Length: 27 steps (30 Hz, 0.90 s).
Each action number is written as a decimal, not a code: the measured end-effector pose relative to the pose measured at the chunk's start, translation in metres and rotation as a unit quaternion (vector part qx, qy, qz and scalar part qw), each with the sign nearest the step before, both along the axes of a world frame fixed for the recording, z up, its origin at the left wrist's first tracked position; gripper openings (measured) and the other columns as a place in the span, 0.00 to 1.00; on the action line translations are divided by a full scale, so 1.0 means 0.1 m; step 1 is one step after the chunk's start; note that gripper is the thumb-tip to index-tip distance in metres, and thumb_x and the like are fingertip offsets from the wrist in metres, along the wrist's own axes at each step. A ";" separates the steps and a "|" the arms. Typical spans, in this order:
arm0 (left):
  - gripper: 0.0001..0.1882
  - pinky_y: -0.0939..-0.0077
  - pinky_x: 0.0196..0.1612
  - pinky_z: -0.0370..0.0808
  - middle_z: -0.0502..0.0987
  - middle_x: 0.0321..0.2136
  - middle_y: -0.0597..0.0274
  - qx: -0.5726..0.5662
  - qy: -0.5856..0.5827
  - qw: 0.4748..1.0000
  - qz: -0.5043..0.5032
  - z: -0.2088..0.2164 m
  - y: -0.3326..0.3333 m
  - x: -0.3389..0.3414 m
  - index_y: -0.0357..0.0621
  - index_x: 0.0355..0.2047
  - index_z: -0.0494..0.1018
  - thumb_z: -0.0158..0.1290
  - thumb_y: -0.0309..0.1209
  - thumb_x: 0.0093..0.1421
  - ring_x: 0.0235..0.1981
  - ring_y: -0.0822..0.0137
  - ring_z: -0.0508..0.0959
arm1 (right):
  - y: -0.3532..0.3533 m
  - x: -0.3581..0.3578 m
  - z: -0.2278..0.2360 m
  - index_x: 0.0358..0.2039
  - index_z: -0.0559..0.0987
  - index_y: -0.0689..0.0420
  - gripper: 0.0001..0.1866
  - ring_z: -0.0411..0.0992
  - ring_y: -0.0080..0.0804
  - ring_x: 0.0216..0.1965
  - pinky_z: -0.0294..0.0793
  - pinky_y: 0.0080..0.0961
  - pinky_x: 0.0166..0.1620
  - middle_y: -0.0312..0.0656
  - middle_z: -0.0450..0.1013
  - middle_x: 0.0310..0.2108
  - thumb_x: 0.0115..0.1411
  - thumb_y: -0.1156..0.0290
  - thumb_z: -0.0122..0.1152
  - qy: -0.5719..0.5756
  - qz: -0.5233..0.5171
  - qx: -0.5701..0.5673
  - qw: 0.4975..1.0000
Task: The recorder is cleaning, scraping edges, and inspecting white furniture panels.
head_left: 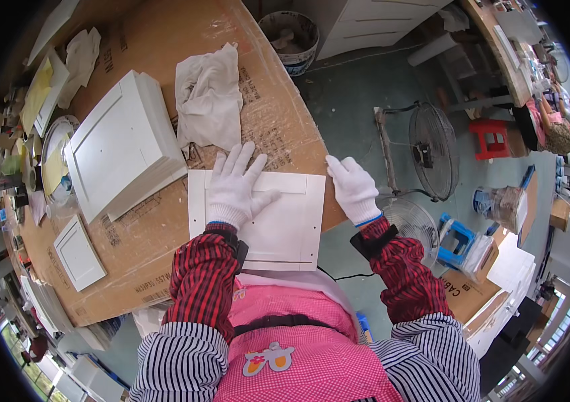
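Observation:
A white framed panel with small holes along its edges lies at the near edge of the cardboard-covered table, close to my body. My left hand, in a white knit glove, rests flat on the panel's left part with its fingers spread. Just past the panel's right side, at the table's edge, my gloved right hand is closed with the fingers curled. Whatever it may hold is hidden. Beyond my left fingertips lies a crumpled white cloth.
A stack of white panels stands left, with a smaller panel nearer me. Past the table's right edge are a bucket, a floor fan, a red stool and a blue stool. Another person sits far right.

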<state>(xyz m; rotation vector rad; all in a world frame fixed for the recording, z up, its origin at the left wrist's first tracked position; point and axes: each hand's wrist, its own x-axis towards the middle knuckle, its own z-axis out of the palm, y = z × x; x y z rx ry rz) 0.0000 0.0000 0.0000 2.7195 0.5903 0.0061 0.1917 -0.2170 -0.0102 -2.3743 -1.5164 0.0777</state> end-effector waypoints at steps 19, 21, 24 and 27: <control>0.43 0.46 0.75 0.54 0.65 0.71 0.52 0.011 -0.035 0.999 -0.007 -0.03 0.00 -0.02 0.50 0.65 0.73 0.66 0.58 0.53 0.74 0.50 0.61 | -0.18 -0.21 -0.02 0.51 0.81 0.50 0.19 0.73 0.37 0.30 0.74 0.35 0.31 0.37 0.67 0.28 0.57 0.72 0.59 -0.028 0.040 0.003 0.999; 0.43 0.46 0.75 0.54 0.65 0.71 0.52 0.004 -0.041 0.999 -0.007 -0.03 0.00 -0.02 0.50 0.65 0.73 0.66 0.58 0.53 0.74 0.50 0.61 | -0.21 -0.21 -0.03 0.51 0.81 0.50 0.19 0.73 0.37 0.30 0.74 0.35 0.31 0.37 0.67 0.28 0.57 0.72 0.59 -0.024 0.041 0.003 0.999; 0.43 0.46 0.76 0.53 0.65 0.71 0.52 0.002 -0.033 0.999 -0.002 -0.02 0.00 -0.02 0.49 0.65 0.73 0.66 0.58 0.53 0.74 0.51 0.60 | -0.25 -0.21 -0.02 0.51 0.81 0.51 0.19 0.74 0.39 0.30 0.75 0.35 0.32 0.38 0.68 0.29 0.58 0.73 0.60 -0.020 0.099 0.007 0.995; 0.43 0.46 0.76 0.53 0.65 0.71 0.52 0.004 -0.038 0.999 -0.003 -0.02 0.00 -0.02 0.49 0.65 0.73 0.65 0.58 0.53 0.74 0.51 0.61 | -0.18 -0.11 -0.03 0.52 0.81 0.51 0.20 0.74 0.39 0.30 0.74 0.35 0.31 0.38 0.68 0.29 0.57 0.72 0.60 -0.013 0.009 0.013 1.000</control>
